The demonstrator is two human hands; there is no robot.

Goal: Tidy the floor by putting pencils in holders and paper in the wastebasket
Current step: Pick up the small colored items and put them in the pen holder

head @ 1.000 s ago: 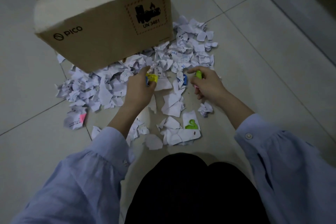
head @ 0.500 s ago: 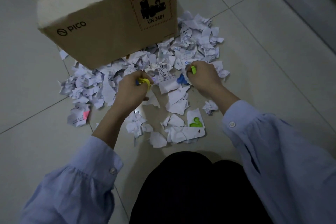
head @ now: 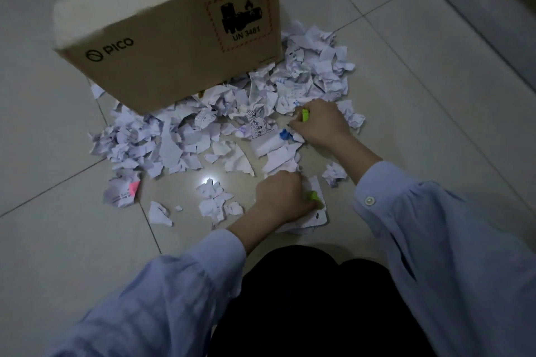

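On the tiled floor point(head: 420, 101) stands a cardboard box point(head: 174, 66) printed PICO and UN 3481. Torn and crumpled paper point(head: 179, 139) lies heaped against the box's near side and round its near right corner, thinning out toward the person. Two pale blue sleeves point(head: 179, 284) reach from the bottom edge toward the box.

The right hand point(head: 322, 124) is closer to the box, at the heap's edge just in front of the box's right corner. Its fingers are curled round a short green pencil point(head: 305, 115), whose end sticks up out of the fist.

The left hand point(head: 280, 197) is farther from the box, past the heap. It is knuckles-up with its fingers curled down onto a flat sheet point(head: 317, 216). Whether they grip anything cannot be told.

A green thing point(head: 313, 196) shows on that sheet, right at the left fingertips. It is too blurred to tell if it is a pencil or a mark. A small blue thing point(head: 284, 134) lies among the paper beside the right hand. A scrap point(head: 123, 193) with a pink patch sits alone in front of the box's left part.
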